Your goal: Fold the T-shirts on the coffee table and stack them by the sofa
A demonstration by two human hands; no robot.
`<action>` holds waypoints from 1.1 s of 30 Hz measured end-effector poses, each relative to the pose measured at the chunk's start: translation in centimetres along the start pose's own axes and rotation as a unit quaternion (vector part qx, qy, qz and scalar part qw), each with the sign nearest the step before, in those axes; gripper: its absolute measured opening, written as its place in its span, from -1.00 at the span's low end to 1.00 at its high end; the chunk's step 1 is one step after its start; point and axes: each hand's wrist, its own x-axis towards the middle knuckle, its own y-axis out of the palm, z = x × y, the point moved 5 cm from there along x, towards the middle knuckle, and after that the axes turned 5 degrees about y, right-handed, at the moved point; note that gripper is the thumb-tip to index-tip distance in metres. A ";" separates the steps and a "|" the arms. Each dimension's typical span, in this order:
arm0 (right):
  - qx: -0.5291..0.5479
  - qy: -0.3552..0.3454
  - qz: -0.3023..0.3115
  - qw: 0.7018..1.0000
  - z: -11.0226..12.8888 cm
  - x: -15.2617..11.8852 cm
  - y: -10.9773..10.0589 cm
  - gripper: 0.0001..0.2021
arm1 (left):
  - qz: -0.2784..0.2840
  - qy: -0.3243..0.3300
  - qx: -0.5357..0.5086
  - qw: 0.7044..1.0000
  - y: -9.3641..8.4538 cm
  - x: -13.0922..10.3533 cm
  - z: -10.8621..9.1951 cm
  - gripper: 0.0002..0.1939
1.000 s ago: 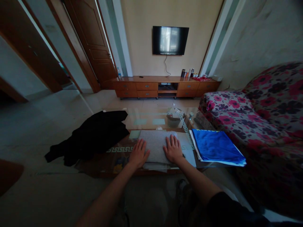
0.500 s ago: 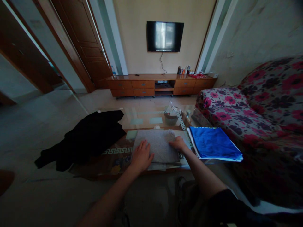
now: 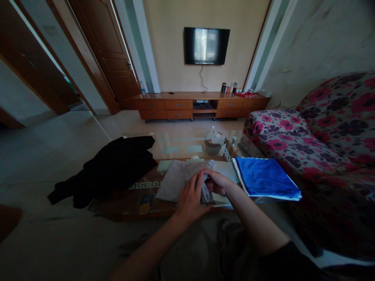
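Observation:
A grey folded cloth (image 3: 175,179) lies on the glass table, its right side lifted and bunched between my hands. My left hand (image 3: 191,197) rests over the raised part, fingers close together and thumb toward the right. Curled around the cloth's right edge is my right hand (image 3: 218,182), its fingertips touching those of my left hand. To the right sits a folded blue cloth (image 3: 265,177) on top of white fabric. A black garment (image 3: 114,168) is spread over the table's left side.
The glass table (image 3: 172,140) has a patterned border. A bin (image 3: 213,148) with white paper shows near its far side. A flowered sofa (image 3: 287,136) stands at the right; beyond is a wooden TV cabinet (image 3: 178,105) beneath a television (image 3: 206,46).
Both hands have come together, from lying apart on the flat grey cloth. The cloth's right side is now lifted and gathered between them. The view has shifted slightly.

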 end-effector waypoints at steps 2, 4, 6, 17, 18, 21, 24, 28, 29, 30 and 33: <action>-0.018 -0.023 -0.008 1.000 0.2 -0.5 0.3 -0.67 | -0.011 -0.003 0.016 1.000 0.3 -0.1 0.1 0.25; -0.037 -0.042 -0.049 0.997 0.4 -1.1 0.1 -0.65 | -0.014 0.000 0.009 1.000 0.4 0.0 0.3 0.20; -0.031 -0.043 -0.067 0.996 0.5 -1.7 -0.1 -0.62 | -0.022 -0.001 -0.015 1.000 0.3 0.1 0.6 0.13; 0.110 -0.057 0.078 0.989 1.6 -3.0 2.5 -0.79 | -0.109 -0.011 -0.060 0.992 -1.7 1.2 1.7 -0.27; 0.103 -0.062 0.073 0.990 1.7 -3.0 2.3 -0.81 | -0.103 -0.003 -0.063 0.993 -1.8 1.2 1.7 -0.28; 0.083 -0.071 0.051 0.993 1.8 -2.7 1.3 -0.77 | -0.130 -0.003 -0.080 0.988 -3.1 1.4 2.0 -0.39; 0.047 -0.120 -0.009 0.992 2.1 -2.2 -0.6 -0.61 | -0.182 -0.021 -0.087 0.979 -5.3 2.0 2.8 -0.57; -0.114 -0.213 -0.222 0.945 2.3 -1.5 -3.7 -0.32 | -0.188 -0.021 -0.095 0.977 -7.3 2.8 3.7 -0.71; -0.167 -0.230 -0.272 0.919 2.4 -1.3 -4.2 -0.19 | -0.182 -0.019 -0.100 0.978 -7.7 2.9 3.7 -0.72; -0.211 -0.245 -0.304 0.896 2.5 -1.2 -4.5 -0.06 | -0.177 -0.017 -0.107 0.978 -8.0 3.1 3.7 -0.72; -0.251 -0.294 -0.270 0.882 3.0 -0.6 -4.5 0.17 | -0.181 -0.029 -0.145 0.972 -9.3 3.3 3.6 -0.72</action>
